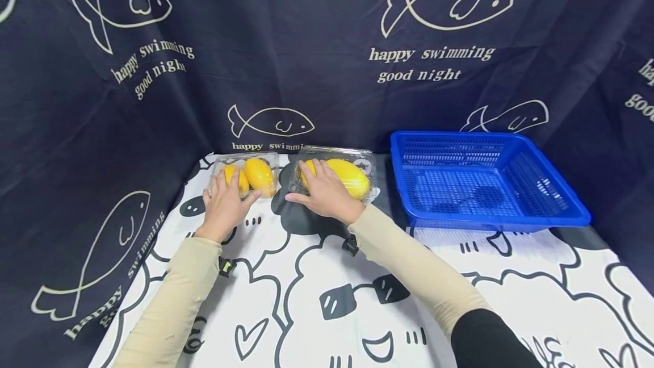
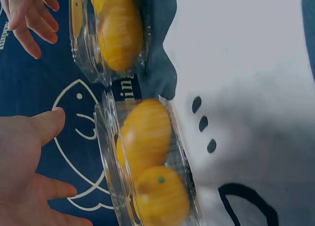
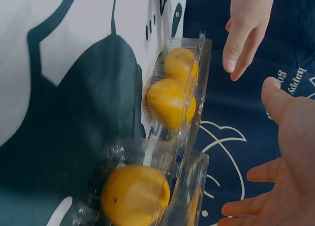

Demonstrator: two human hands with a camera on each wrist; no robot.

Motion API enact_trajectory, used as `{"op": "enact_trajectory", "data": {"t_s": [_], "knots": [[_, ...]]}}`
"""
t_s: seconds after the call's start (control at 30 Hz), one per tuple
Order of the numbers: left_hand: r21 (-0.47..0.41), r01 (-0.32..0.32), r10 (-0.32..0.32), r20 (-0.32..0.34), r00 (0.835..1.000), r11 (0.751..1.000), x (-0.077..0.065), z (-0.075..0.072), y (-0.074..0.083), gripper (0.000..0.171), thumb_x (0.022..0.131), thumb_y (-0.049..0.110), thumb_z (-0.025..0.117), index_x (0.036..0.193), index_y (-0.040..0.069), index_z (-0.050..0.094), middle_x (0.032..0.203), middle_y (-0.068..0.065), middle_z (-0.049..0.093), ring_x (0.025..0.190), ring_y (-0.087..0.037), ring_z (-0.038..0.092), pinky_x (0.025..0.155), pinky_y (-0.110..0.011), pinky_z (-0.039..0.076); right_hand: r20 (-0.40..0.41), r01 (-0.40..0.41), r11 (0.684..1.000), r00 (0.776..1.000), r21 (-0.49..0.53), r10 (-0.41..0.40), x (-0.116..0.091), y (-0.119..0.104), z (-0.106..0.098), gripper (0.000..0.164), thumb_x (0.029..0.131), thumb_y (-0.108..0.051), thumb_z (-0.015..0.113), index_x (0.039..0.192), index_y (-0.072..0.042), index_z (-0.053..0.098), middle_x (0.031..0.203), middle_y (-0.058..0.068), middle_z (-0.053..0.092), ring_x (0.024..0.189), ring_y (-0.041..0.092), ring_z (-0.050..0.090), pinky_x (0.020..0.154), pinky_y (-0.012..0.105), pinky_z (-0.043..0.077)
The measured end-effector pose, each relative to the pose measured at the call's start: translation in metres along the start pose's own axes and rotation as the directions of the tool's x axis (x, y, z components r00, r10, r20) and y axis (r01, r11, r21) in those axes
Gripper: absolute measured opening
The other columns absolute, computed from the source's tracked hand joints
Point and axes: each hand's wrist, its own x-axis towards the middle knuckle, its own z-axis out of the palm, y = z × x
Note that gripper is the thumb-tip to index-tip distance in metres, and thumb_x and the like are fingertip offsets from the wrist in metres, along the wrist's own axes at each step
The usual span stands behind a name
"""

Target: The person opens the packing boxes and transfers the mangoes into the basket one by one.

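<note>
Two clear plastic clamshell boxes stand side by side at the back of the table. The left box [image 1: 273, 158] holds a round orange-yellow fruit [image 2: 161, 196] and a longer oval one [image 1: 259, 175]. Inside the right box [image 1: 368, 155] lie a large yellow oval fruit [image 1: 352, 179] and another yellow fruit, partly hidden by a hand. My left hand [image 1: 225, 206] hovers over the left box with its fingers spread. Likewise spread, my right hand [image 1: 329, 191] is over the right box. Both wrist views show the fingers apart from the plastic, holding nothing.
A blue perforated plastic basket [image 1: 490, 221] stands on the right side of the table. White cloth with black cartoon drawings [image 1: 306, 311] covers the tabletop. Dark blue fabric with fish prints [image 1: 327, 72] hangs behind and at both sides.
</note>
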Motion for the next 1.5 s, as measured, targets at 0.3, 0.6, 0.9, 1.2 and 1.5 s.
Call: {"op": "enact_trajectory", "data": {"t_s": [0.3, 0.6, 0.9, 1.2, 1.5], "knots": [[-0.042, 0.064, -0.063, 0.015, 0.998, 0.997, 0.002, 0.0, -0.014, 0.085, 0.094, 0.049, 0.056, 0.152, -0.001, 0.02, 0.156, -0.035, 0.01, 0.144, -0.054, 0.008, 0.112, -0.073, 0.008, 0.07, 0.028, 0.999, 0.997, -0.045, -0.025, 0.02, -0.016, 0.005, 0.092, 0.088, -0.068, 0.052, 0.155, -0.011, 0.023, 0.157, 0.025, 0.026, 0.148, 0.041, 0.02, 0.123, 0.047, 0.02], [-0.061, 0.084, -0.083, 0.019, 0.996, 0.995, 0.009, -0.001, -0.023, 0.084, 0.095, 0.05, 0.054, 0.152, -0.002, 0.02, 0.155, -0.036, 0.013, 0.143, -0.054, 0.012, 0.111, -0.072, 0.013, 0.098, 0.028, 0.999, 0.995, -0.021, -0.025, 0.036, -0.026, 0.016, 0.089, 0.09, -0.064, 0.053, 0.155, -0.01, 0.023, 0.157, 0.025, 0.026, 0.149, 0.038, 0.019, 0.124, 0.045, 0.018], [-0.125, 0.175, -0.165, 0.087, 0.982, 0.977, 0.016, -0.002, -0.034, 0.087, 0.096, 0.053, 0.048, 0.154, 0.0, 0.011, 0.155, -0.036, 0.011, 0.143, -0.055, 0.013, 0.112, -0.071, 0.016, 0.075, 0.027, 1.0, 0.997, 0.012, -0.028, 0.044, -0.034, 0.022, 0.091, 0.09, -0.063, 0.054, 0.155, -0.009, 0.022, 0.156, 0.026, 0.029, 0.147, 0.039, 0.024, 0.123, 0.048, 0.022], [-0.184, 0.228, -0.222, 0.055, 0.974, 0.956, 0.025, -0.014, -0.042, 0.085, 0.096, 0.051, 0.049, 0.153, -0.001, 0.015, 0.154, -0.035, 0.019, 0.141, -0.053, 0.022, 0.115, -0.065, 0.023, 0.012, 0.071, 0.994, 0.997, 0.084, -0.072, 0.057, -0.045, 0.021, 0.088, 0.09, -0.061, 0.055, 0.154, -0.008, 0.025, 0.154, 0.024, 0.034, 0.144, 0.04, 0.03, 0.12, 0.051, 0.028], [-0.241, 0.267, -0.255, 0.084, 0.963, 0.933, 0.033, -0.008, -0.05, 0.086, 0.097, 0.052, 0.046, 0.153, -0.004, 0.011, 0.154, -0.035, 0.02, 0.143, -0.048, 0.023, 0.119, -0.058, 0.022, 0.021, 0.042, 0.993, 0.999, 0.113, -0.045, 0.064, -0.049, 0.033, 0.087, 0.092, -0.056, 0.057, 0.154, -0.006, 0.023, 0.153, 0.028, 0.032, 0.141, 0.042, 0.034, 0.117, 0.051, 0.034]]}}
